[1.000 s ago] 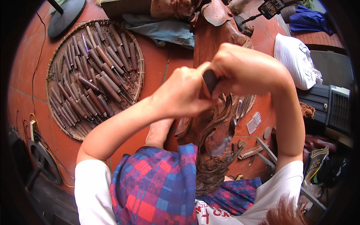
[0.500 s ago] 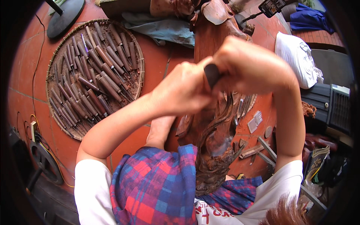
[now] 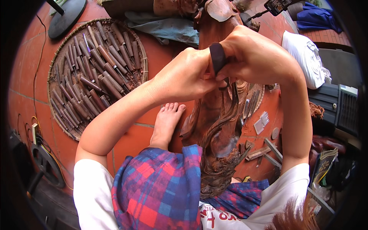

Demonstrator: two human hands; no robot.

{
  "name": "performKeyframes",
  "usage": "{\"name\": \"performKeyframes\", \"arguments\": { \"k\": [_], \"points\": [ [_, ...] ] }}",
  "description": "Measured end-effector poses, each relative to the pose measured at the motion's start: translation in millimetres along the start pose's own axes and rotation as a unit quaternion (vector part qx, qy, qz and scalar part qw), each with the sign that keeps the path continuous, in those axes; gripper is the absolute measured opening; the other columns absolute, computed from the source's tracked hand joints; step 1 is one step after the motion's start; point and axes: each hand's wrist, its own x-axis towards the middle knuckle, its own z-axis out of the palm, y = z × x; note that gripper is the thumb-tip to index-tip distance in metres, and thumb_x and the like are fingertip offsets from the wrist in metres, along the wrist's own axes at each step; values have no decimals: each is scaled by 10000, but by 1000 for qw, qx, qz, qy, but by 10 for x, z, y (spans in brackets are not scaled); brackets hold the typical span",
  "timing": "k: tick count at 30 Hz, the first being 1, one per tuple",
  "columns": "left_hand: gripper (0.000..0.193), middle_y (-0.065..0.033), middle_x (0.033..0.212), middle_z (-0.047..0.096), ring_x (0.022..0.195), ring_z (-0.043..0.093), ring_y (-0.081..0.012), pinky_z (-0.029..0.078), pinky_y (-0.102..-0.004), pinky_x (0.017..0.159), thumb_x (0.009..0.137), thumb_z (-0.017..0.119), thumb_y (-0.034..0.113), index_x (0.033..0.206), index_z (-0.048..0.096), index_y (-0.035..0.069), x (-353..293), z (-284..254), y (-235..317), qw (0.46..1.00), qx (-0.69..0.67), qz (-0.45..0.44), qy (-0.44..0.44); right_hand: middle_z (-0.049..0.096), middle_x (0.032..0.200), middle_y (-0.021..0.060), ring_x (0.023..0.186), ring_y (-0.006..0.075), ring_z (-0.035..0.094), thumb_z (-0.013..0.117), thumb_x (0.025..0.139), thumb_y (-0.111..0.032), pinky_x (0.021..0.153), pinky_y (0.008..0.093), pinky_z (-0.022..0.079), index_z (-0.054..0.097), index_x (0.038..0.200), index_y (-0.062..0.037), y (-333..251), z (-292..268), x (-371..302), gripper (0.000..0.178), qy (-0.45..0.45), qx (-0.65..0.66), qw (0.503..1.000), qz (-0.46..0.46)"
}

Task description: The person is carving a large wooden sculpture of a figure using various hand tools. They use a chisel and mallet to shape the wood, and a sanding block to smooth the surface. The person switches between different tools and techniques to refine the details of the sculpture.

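Observation:
Both hands are closed and meet over a reddish-brown wood carving (image 3: 220,143) that stretches away between my legs. Between them is a dark, curved, strip-like piece (image 3: 218,57), whose exact kind I cannot make out. My left hand (image 3: 191,74) grips it from the left, knuckles up. My right hand (image 3: 249,57) bends in from the right, its thumb and fingers pinched at the lower end of the piece. Just under the fingers shows a small dark tip, partly hidden. The carving's near end has swirling, rough relief; its far part is smoother.
A round woven tray (image 3: 145,63) full of wooden-handled carving tools lies on the red tiles at left. My bare foot (image 3: 166,120) rests beside the carving. At right are a white sack (image 3: 304,59), a dark grey case (image 3: 326,101) and wood scraps (image 3: 257,153). A phone (image 3: 278,5) is mounted at the top.
Both hands have moved slightly up and away from me, still together on the dark piece, which has tilted. My foot, hidden before behind the left forearm, now shows.

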Motion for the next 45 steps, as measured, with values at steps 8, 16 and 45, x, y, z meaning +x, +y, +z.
{"name": "performKeyframes", "arguments": {
  "k": [8, 16, 45],
  "points": [
    [252, -89, 831, 679, 789, 687, -207, 525, -347, 693, 725, 780, 91, 930, 643, 35, 15, -28, 41, 999, 30, -7, -21, 645, 669, 173, 644, 311, 659, 695, 614, -19, 596, 388, 504, 710, 792, -23, 17, 46, -48, 179, 23, 47, 999, -3],
    [284, -101, 858, 686, 804, 680, -198, 521, -328, 722, 749, 758, 80, 998, 629, 28, -1, -32, 104, 1000, 27, 0, -6, 625, 669, 142, 613, 291, 623, 694, 659, 7, 593, 337, 499, 645, 819, -3, 46, 136, -149, 167, 109, -1, 991, -76],
    [203, -1, 834, 660, 699, 611, -69, 467, -192, 590, 927, 653, 262, 1043, 644, 96, -3083, -1124, -1318, 819, 54, -475, 318, 638, 738, 64, 547, 132, 616, 708, 848, -135, 499, 305, 489, 626, 985, -10, 2111, 3034, -1648, 203, 305, 274, 761, 502]
  ]
}}
